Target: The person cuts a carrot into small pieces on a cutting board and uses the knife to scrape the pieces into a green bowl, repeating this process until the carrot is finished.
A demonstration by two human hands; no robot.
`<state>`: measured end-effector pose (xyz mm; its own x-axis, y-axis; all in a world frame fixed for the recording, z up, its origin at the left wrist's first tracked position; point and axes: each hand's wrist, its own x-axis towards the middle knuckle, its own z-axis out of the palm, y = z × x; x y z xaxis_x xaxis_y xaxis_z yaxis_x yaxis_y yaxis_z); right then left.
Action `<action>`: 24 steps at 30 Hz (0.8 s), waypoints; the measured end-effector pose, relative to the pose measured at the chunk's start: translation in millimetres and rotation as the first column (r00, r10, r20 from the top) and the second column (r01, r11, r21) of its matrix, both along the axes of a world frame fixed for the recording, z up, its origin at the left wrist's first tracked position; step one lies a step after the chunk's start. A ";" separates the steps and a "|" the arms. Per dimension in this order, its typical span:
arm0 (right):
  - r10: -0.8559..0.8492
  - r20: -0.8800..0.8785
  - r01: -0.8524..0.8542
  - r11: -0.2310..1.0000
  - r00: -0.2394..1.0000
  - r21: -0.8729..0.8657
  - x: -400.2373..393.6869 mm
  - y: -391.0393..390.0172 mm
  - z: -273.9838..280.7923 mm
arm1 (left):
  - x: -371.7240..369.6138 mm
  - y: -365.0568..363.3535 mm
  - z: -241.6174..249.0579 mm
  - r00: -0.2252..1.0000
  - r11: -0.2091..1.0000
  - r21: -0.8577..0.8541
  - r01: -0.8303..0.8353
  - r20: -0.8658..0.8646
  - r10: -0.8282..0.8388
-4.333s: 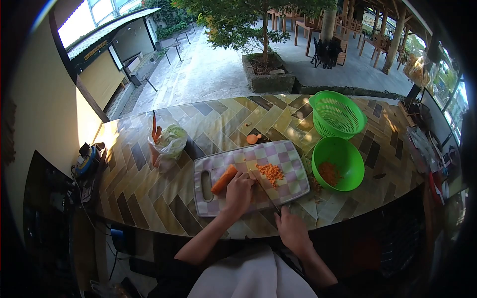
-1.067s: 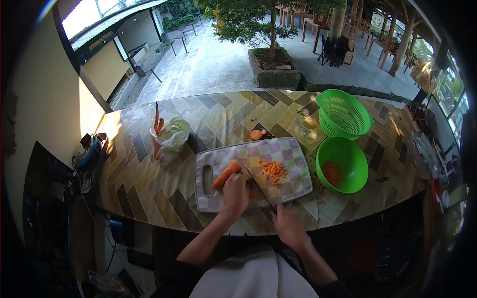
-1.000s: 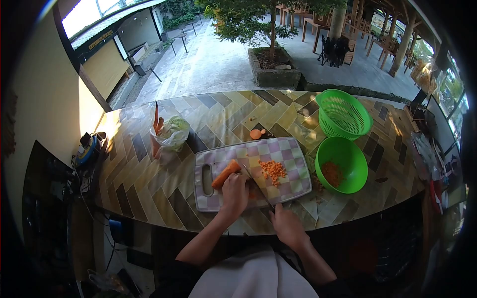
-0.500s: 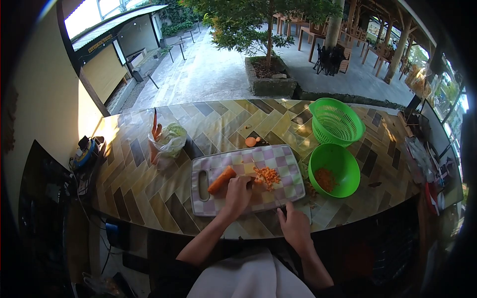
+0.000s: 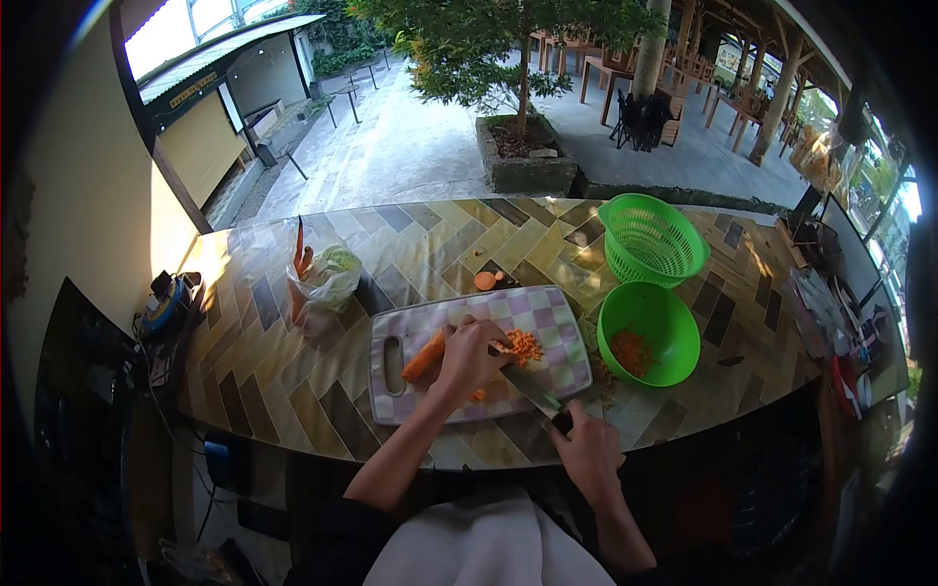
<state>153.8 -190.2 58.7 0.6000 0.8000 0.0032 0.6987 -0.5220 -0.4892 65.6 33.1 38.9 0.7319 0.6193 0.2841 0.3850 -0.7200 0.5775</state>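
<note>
- On the checked chopping board (image 5: 562, 361): carrot (image 5: 421, 362) at the handle-hole end, just beside the left hand (image 5: 474, 354); diced carrot (image 5: 525, 347) in a loose heap on that hand's other side.
- Right hand (image 5: 586, 444) clamped round the handle of the knife (image 5: 530, 391); blade slants away over the board, far end near the left fingers.
- Left hand arched, fingers bent down by the heap. Cannot tell whether they pinch anything; tips partly hidden.
- Judgement: fingers look close to the blade. Best to hold the knife steady while they work there, tips tucked, meeting the blade from its flat side, never along the edge.
- Orange bits (image 5: 478, 396) near the left wrist; worth gathering to the heap so the blade meets bare board.
- Green bowl (image 5: 677, 342) just off the board's right end; short, calm strokes should spare the surface (image 5: 293, 391) stray dice.
</note>
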 end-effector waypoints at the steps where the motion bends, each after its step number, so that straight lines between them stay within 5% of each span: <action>1: 0.009 0.003 -0.009 1.000 1.000 -0.007 0.1 -1.5 -0.5 | 1.8 0.4 -1.8 1.000 1.000 0.003 -0.018 -0.005 0.019; 8: -0.002 -0.068 0.005 0.999 0.998 0.045 4.1 -10.5 3.1 | 8.2 24.8 -19.0 0.970 0.998 -0.059 -0.001 0.244 0.015; 11: 0.010 -0.195 0.010 0.995 0.981 0.099 8.7 -12.6 -0.7 | -6.6 17.5 11.7 0.966 0.998 -0.004 0.064 0.253 -0.061; 17: 0.049 -0.344 -0.028 0.997 0.938 0.065 7.1 -5.1 8.1 | -45.0 -3.8 36.1 0.992 0.976 -0.216 -0.009 0.120 0.036; 20: 0.118 -0.344 -0.106 0.993 0.932 0.053 5.0 -1.3 6.5 | -71.7 2.7 29.8 0.993 0.894 -0.434 0.113 0.011 -0.120; 24: 0.131 -0.273 -0.123 0.991 0.953 0.044 4.9 7.3 -8.7 | -80.9 4.0 19.9 0.956 0.922 -0.253 0.294 0.063 -0.287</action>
